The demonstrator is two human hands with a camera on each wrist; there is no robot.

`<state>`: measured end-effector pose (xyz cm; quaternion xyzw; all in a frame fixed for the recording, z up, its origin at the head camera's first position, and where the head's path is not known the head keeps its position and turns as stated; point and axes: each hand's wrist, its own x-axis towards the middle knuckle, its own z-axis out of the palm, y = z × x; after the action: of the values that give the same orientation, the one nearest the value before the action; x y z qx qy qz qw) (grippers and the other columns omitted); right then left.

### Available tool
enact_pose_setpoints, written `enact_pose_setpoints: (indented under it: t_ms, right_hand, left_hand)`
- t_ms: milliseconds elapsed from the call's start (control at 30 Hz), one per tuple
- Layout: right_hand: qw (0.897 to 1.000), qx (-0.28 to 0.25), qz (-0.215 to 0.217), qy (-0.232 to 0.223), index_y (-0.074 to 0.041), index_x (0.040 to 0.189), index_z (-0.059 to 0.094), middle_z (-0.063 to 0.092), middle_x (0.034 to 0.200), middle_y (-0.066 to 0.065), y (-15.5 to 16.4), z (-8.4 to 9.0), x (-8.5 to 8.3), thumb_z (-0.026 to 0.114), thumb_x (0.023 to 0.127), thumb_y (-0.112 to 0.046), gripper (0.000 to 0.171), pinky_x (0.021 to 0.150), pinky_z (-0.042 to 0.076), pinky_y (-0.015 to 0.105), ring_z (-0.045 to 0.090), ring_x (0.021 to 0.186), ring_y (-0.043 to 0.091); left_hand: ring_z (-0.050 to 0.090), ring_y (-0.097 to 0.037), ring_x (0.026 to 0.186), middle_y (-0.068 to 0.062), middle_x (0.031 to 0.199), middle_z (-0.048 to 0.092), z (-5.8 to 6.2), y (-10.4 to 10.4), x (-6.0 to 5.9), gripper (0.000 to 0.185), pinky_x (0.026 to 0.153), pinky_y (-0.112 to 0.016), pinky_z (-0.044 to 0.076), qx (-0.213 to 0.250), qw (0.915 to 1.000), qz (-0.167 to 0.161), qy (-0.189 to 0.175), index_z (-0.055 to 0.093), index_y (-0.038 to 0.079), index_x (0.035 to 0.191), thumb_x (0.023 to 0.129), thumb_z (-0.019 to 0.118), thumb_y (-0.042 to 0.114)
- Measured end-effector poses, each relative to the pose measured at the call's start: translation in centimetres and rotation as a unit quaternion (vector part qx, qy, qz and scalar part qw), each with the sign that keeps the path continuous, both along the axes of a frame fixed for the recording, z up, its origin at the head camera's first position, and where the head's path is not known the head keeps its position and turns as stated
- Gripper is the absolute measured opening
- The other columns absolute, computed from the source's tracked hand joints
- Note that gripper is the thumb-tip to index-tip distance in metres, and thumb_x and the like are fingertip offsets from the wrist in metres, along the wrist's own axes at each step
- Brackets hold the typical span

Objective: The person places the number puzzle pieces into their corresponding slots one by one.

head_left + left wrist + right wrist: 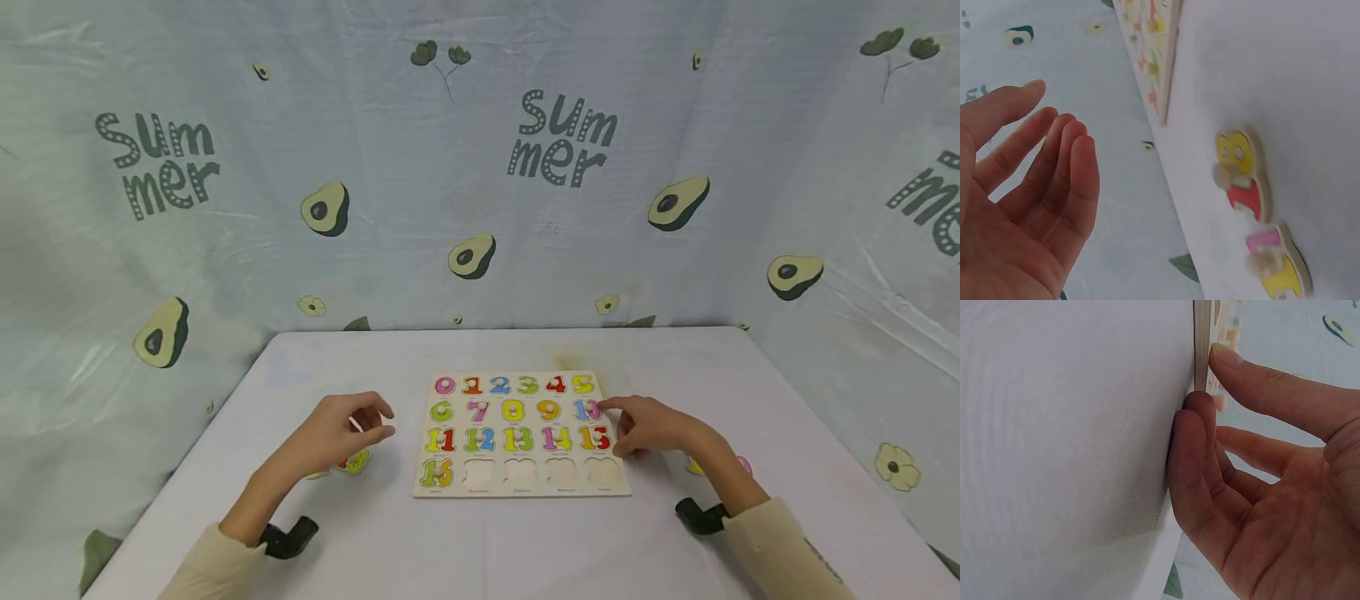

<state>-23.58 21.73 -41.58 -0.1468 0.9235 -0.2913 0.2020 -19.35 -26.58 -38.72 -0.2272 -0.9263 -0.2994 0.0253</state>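
A wooden number puzzle board (521, 421) lies flat on the table, with coloured number pieces from 0 to 16 in its slots. Four slots in the bottom row show bare wood. My right hand (651, 429) is at the board's right edge, its index finger over the 10 piece (588, 410). In the right wrist view, the thumb (1229, 357) and other fingertips rest by the board's side. My left hand (333, 433) hovers left of the board, fingers loosely bent, holding nothing. Below it lie a red-and-yellow piece (1244, 178) and a pink-and-yellow piece (1282, 265), both knobbed.
Partly hidden by the right forearm, a yellow piece (695, 467) and a pink piece (745, 465) lie on the white table (555, 550). Black wrist mounts (291, 537) hang at both sleeves. A printed curtain (405, 167) stands behind the table.
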Motion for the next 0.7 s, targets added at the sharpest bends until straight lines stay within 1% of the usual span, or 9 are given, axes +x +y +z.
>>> enact_pose_setpoints:
  t_ms: [100,200,267,367,400,500,600,700]
  right_hand:
    - [1.0,0.0,-0.001,-0.003,0.001,0.151,0.046,0.059,0.081,0.005,0.0,-0.1,-0.1,0.082,0.084,-0.011,0.077,0.064,0.05,0.03,0.057,0.068,0.017]
    - [1.0,0.0,0.0,-0.005,0.0,0.151,0.046,0.059,0.08,0.004,0.0,-0.1,-0.2,0.082,0.085,-0.012,0.077,0.063,0.049,0.028,0.056,0.068,0.017]
    - [1.0,-0.002,0.0,-0.006,0.0,0.152,0.046,0.059,0.08,0.004,0.1,-0.1,-0.2,0.082,0.085,-0.012,0.077,0.063,0.048,0.028,0.056,0.068,0.016]
    - [1.0,-0.002,0.009,0.0,0.002,0.151,0.046,0.059,0.081,0.005,0.3,-0.2,-0.1,0.081,0.085,-0.012,0.076,0.062,0.048,0.028,0.056,0.068,0.016]
    - [1.0,-0.003,0.005,-0.002,0.0,0.151,0.046,0.059,0.081,0.005,0.3,-0.1,-0.1,0.082,0.085,-0.013,0.077,0.063,0.048,0.028,0.056,0.068,0.016]
    - [1.0,-0.003,0.011,0.002,0.001,0.151,0.046,0.058,0.082,0.005,0.2,-0.2,0.0,0.082,0.085,-0.013,0.077,0.063,0.049,0.028,0.056,0.069,0.016]
    - [1.0,-0.001,0.007,0.002,-0.001,0.151,0.047,0.058,0.083,0.005,0.1,-0.2,0.0,0.083,0.085,-0.014,0.077,0.062,0.049,0.027,0.056,0.07,0.017]
    - [1.0,-0.002,0.009,0.003,0.0,0.152,0.047,0.058,0.082,0.005,0.1,-0.2,-0.1,0.082,0.085,-0.014,0.077,0.062,0.049,0.027,0.056,0.069,0.017]
  left_hand:
    - [0.062,-0.003,0.076,0.005,0.084,0.071,-0.2,-2.1,0.0,0.007,0.072,-0.024,0.055,0.004,0.9998,0.017,-0.001,0.076,0.015,0.097,0.094,0.076,0.021]
    - [0.062,-0.005,0.076,0.003,0.085,0.073,-0.7,-3.8,0.0,0.006,0.07,-0.024,0.054,0.003,0.9992,0.036,-0.019,0.077,0.014,0.095,0.093,0.076,0.021]
    - [0.062,-0.007,0.077,0.004,0.086,0.072,-1.1,-4.7,-0.1,0.007,0.068,-0.024,0.053,-0.007,0.9986,0.042,-0.033,0.077,0.013,0.096,0.092,0.077,0.018]
    - [0.061,-0.009,0.078,0.004,0.087,0.071,-1.7,-5.7,0.0,0.013,0.067,-0.023,0.051,-0.032,0.9964,0.052,-0.058,0.078,0.009,0.099,0.089,0.079,0.017]
    - [0.06,-0.01,0.078,0.004,0.088,0.071,-1.9,-6.0,0.0,0.015,0.067,-0.023,0.051,-0.04,0.9956,0.055,-0.064,0.078,0.008,0.1,0.088,0.08,0.017]
    - [0.059,-0.011,0.079,0.003,0.089,0.072,-2.3,-6.8,0.1,0.018,0.067,-0.023,0.05,-0.063,0.9933,0.068,-0.07,0.079,0.006,0.099,0.086,0.082,0.017]
    - [0.057,-0.011,0.077,0.003,0.087,0.072,-2.7,-7.4,0.1,0.014,0.065,-0.023,0.049,-0.07,0.9923,0.073,-0.071,0.079,0.006,0.095,0.085,0.082,0.016]
    - [0.055,-0.008,0.072,0.004,0.083,0.072,-2.9,-7.8,0.0,0.008,0.062,-0.022,0.047,-0.067,0.9927,0.065,-0.076,0.08,0.01,0.091,0.085,0.082,0.015]
